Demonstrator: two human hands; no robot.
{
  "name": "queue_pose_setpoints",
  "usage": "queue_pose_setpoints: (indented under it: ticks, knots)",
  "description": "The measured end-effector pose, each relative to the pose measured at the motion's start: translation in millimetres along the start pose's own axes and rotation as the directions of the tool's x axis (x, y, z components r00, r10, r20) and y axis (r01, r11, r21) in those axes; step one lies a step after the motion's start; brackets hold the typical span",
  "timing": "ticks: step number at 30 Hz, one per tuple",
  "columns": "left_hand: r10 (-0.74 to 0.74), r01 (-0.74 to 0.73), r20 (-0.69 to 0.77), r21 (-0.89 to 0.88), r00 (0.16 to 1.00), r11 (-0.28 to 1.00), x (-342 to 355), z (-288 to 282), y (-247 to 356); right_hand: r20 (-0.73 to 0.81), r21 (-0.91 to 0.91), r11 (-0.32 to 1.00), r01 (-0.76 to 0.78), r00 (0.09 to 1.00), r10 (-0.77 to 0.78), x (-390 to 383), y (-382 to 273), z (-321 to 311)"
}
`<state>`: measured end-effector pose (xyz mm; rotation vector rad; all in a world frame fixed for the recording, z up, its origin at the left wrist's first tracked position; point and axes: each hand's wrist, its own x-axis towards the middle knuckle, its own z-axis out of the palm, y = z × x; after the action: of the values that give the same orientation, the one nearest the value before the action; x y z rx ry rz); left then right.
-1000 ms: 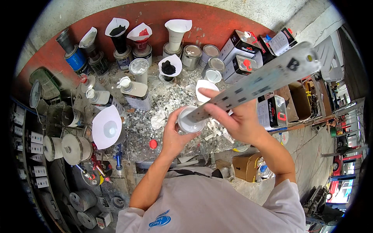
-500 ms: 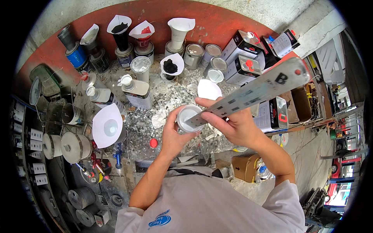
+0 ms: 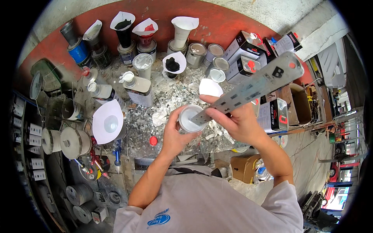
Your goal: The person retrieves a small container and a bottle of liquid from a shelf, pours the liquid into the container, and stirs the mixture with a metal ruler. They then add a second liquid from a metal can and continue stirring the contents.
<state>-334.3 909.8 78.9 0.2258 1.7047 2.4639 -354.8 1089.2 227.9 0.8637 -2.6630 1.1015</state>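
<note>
My left hand (image 3: pixel 173 134) is wrapped round a clear mixing cup (image 3: pixel 186 125) with pale grey liquid in it, held over the paint-spattered bench. Between the fingers and thumb of my right hand (image 3: pixel 237 121) is a flat metal mixing ruler (image 3: pixel 256 86) with dark printed marks. It slants up to the right, its lower end inside the cup. How deep that end reaches, I cannot tell. Just beyond my right fingers lies a white paper strainer (image 3: pixel 210 87). A red cap (image 3: pixel 153 140) rests on the bench left of the cup.
Paint cans and cups with paper strainers (image 3: pixel 122 21) line the back. Metal solvent cans (image 3: pixel 273 115) stand at the right, bottles with white caps (image 3: pixel 138 90) at the left. Nearer on the left are another strainer (image 3: pixel 108 122), round tins (image 3: pixel 75 145) and spray guns (image 3: pixel 100 163).
The ruler has tilted slightly, its upper end a little lower and further left. Both hands keep their hold. The whole view has shifted slightly.
</note>
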Motion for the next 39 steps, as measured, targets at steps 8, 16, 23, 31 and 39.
queue_pose_setpoints:
  ticks: [8, 16, 23, 31, 39]
  knots:
    - [-0.004, 0.005, -0.014, 0.09, 1.0, 0.996, -4.4, -0.9, -5.2, -0.177, -0.026, 1.0, 0.01, 0.984, -0.015, 13.6, -18.6, -17.3]
    - [0.01, -0.01, -0.011, 0.002, 1.0, 1.0, -0.6, -0.1, -0.7, -0.043, -0.038, 0.999, 0.009, 0.999, -0.011, 1.7, -3.4, -1.1]
    - [0.016, -0.016, -0.013, 0.02, 1.0, 1.0, -1.5, 2.3, -3.8, -0.123, -0.003, 1.0, -0.004, 0.992, 0.004, 4.4, -14.3, -5.6]
    - [0.055, -0.054, -0.019, 0.077, 0.998, 0.996, 1.9, 3.0, -2.8, -0.106, -0.199, 0.978, 0.064, 0.991, -0.086, 6.9, -1.4, -13.0]
    - [0.183, -0.179, -0.003, 0.175, 0.983, 0.968, -2.8, 5.8, -9.0, -0.188, 0.002, 0.998, -0.057, 0.981, 0.057, -10.9, -2.1, 0.6]
